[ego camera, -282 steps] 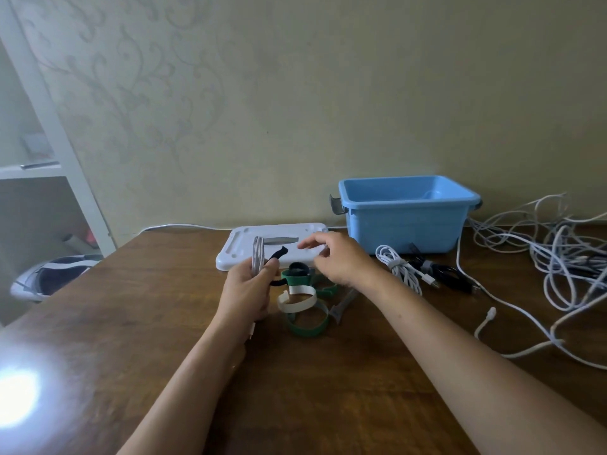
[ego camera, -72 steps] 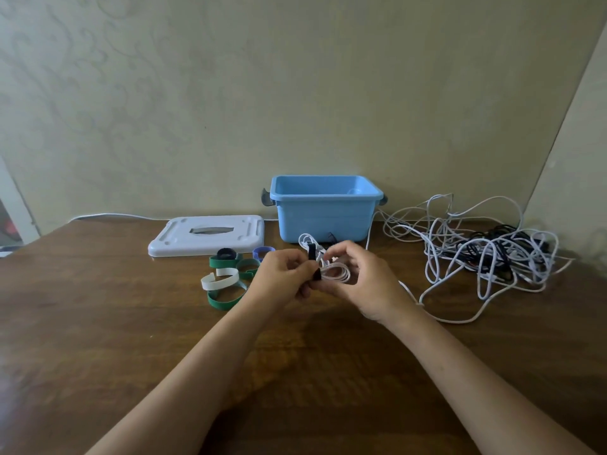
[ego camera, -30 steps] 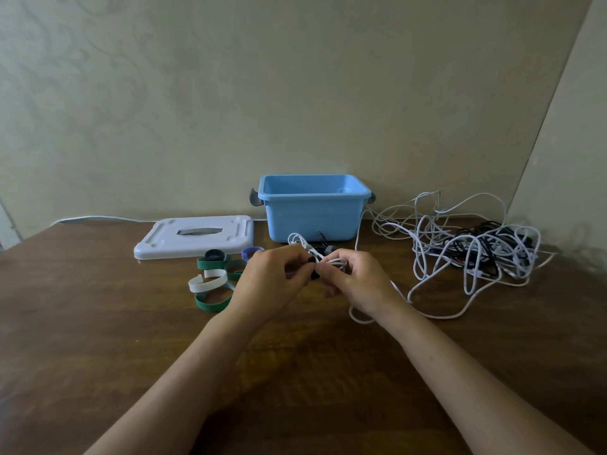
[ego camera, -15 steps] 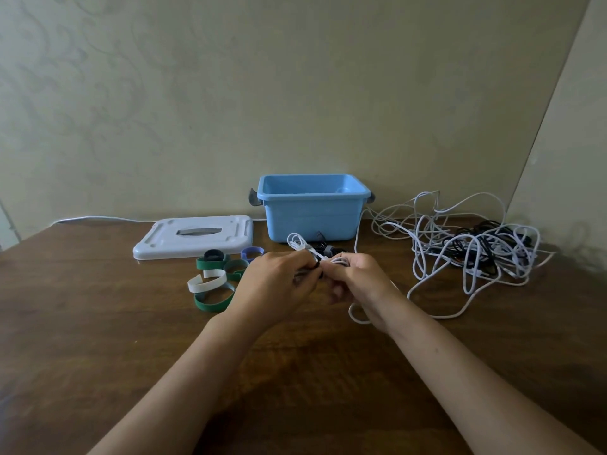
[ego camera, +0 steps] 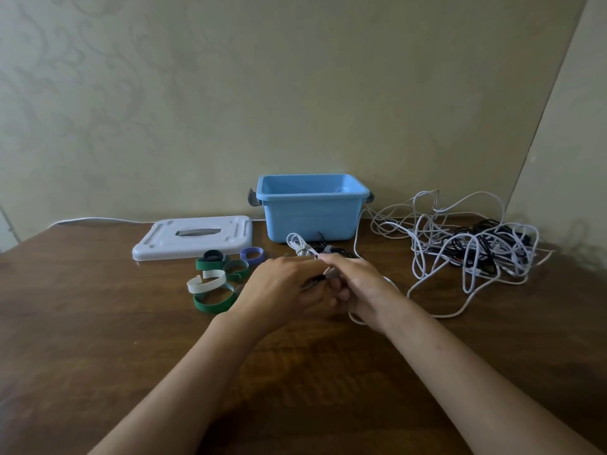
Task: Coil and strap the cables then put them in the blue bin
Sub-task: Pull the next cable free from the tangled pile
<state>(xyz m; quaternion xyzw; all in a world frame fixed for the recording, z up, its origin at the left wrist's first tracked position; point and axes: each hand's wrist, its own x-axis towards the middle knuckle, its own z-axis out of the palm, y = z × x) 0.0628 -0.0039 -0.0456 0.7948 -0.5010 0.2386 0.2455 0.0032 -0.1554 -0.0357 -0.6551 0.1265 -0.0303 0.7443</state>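
- Left hand and right hand meet over the table, fingers curled, pinching a white cable
- Blue bin stands just behind them; tangled cables lie right of it

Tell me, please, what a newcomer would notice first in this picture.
Probably the two hands, left hand and right hand, meeting mid-table around a white cable. Behind them stands the blue bin at the wall, with a big cable tangle on its right.
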